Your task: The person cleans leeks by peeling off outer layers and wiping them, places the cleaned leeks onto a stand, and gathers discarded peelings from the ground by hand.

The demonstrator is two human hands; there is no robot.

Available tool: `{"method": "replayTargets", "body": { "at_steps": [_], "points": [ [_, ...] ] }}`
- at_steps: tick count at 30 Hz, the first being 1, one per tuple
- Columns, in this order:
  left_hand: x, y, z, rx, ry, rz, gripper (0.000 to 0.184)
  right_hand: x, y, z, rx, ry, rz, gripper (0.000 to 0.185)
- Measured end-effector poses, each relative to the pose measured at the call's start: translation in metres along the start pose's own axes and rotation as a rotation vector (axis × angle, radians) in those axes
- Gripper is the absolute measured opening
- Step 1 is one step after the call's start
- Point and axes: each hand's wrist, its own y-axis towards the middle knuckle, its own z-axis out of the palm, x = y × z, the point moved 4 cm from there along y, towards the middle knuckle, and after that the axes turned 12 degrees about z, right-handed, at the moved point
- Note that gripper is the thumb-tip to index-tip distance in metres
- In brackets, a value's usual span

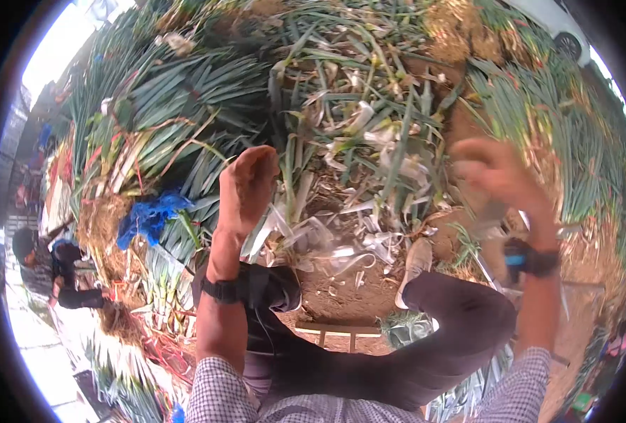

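My left hand (248, 185) is raised above the heap of leek trimmings (369, 141), its fingers curled in. What they hold, if anything, is hidden. My right hand (496, 169) hangs in the air at the right of the heap, smeared by motion, with fingers bent to the left. Just below it is a blurred grey shape (494, 213), too smeared to name. Pale peeled leek skins (380, 243) lie on the soil between my feet. A dark band sits on each wrist.
Bundled leeks (186, 99) are piled at the left, near a blue net-like bundle (151, 218). More tied leeks (573, 134) line the right side. A low wooden stool (337, 328) shows below my legs. Another person (52, 268) is at the far left.
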Motion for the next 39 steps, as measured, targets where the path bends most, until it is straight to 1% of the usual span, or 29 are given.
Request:
{"method": "replayTargets", "body": {
  "at_steps": [1, 2, 3, 5, 6, 7, 8, 9, 11, 12, 13, 16, 18, 20, 22, 24, 25, 26, 29, 30, 32, 34, 37, 38, 39],
  "points": [
    [0.001, -0.004, -0.013, -0.025, 0.090, 0.043, 0.016, 0.000, 0.034, 0.044, 0.136, -0.043, -0.113, 0.035],
    [0.001, -0.008, -0.023, -0.040, 0.071, 0.023, 0.015, -0.008, 0.068, 0.095, 0.210, -0.121, -0.240, 0.034],
    [-0.001, -0.008, -0.034, -0.059, 0.057, 0.013, 0.015, -0.006, 0.089, 0.149, 0.291, -0.234, -0.097, 0.037],
    [-0.007, -0.006, -0.051, -0.097, 0.081, 0.002, 0.014, -0.034, 0.124, 0.275, 0.177, -0.284, -0.481, 0.039],
    [-0.007, -0.006, -0.056, -0.126, 0.147, 0.050, 0.013, -0.009, 0.127, 0.319, 0.399, -0.202, -0.338, 0.043],
    [-0.004, -0.007, -0.061, -0.125, 0.182, 0.075, 0.014, -0.030, 0.143, 0.390, 0.360, -0.134, -0.498, 0.043],
    [-0.002, -0.008, -0.063, -0.117, 0.211, 0.102, 0.015, 0.006, 0.131, 0.406, 0.290, -0.113, -0.705, 0.040],
    [-0.003, -0.006, -0.063, -0.080, 0.222, 0.070, 0.016, 0.026, 0.140, 0.432, 0.473, -0.285, -0.407, 0.042],
    [-0.008, -0.004, -0.066, -0.012, 0.254, -0.001, 0.017, 0.018, 0.159, 0.484, 0.408, -0.342, -0.377, 0.041],
    [-0.008, -0.004, -0.066, -0.023, 0.248, 0.013, 0.019, 0.004, 0.167, 0.512, 0.379, -0.365, -0.367, 0.040],
    [-0.008, -0.002, -0.066, 0.013, 0.255, 0.016, 0.020, -0.019, 0.178, 0.535, 0.269, -0.427, -0.315, 0.039],
    [0.001, 0.006, -0.067, 0.092, 0.247, 0.014, 0.022, -0.025, 0.200, 0.511, 0.117, -0.225, -0.378, 0.044],
    [0.007, 0.006, -0.068, 0.140, 0.241, -0.019, 0.023, -0.036, 0.210, 0.500, 0.164, -0.329, -0.246, 0.050],
    [0.011, 0.008, -0.069, 0.175, 0.248, -0.053, 0.026, -0.053, 0.220, 0.466, 0.259, -0.471, -0.013, 0.048],
    [0.014, 0.007, -0.072, 0.190, 0.253, -0.031, 0.026, -0.104, 0.224, 0.430, 0.036, -0.424, 0.198, 0.046],
    [0.013, 0.005, -0.076, 0.204, 0.272, -0.022, 0.027, -0.162, 0.225, 0.388, -0.160, -0.343, 0.275, 0.044],
    [0.011, 0.004, -0.077, 0.215, 0.282, -0.023, 0.028, -0.187, 0.223, 0.365, -0.216, -0.338, 0.340, 0.040],
    [0.009, 0.003, -0.075, 0.228, 0.284, -0.021, 0.029, -0.196, 0.217, 0.343, -0.276, -0.336, 0.410, 0.036],
    [0.004, 0.003, -0.065, 0.259, 0.253, 0.026, 0.030, -0.204, 0.208, 0.323, -0.234, -0.120, 0.398, 0.032],
    [0.002, 0.004, -0.061, 0.267, 0.255, 0.044, 0.030, -0.206, 0.209, 0.334, -0.336, -0.120, 0.265, 0.025],
    [-0.003, 0.002, -0.055, 0.287, 0.276, 0.069, 0.030, -0.184, 0.203, 0.349, -0.420, -0.150, 0.154, 0.024],
    [-0.005, -0.003, -0.051, 0.289, 0.239, 0.057, 0.031, -0.196, 0.211, 0.377, -0.284, -0.338, 0.450, 0.028],
    [-0.006, -0.006, -0.041, 0.299, 0.199, 0.046, 0.030, -0.209, 0.204, 0.394, -0.118, -0.299, 0.461, 0.031],
    [-0.005, -0.005, -0.039, 0.293, 0.205, 0.035, 0.028, -0.209, 0.207, 0.399, -0.059, -0.314, 0.413, 0.029],
    [-0.004, -0.003, -0.035, 0.298, 0.221, 0.028, 0.027, -0.210, 0.204, 0.405, -0.044, -0.097, 0.395, 0.029]
  ]
}}
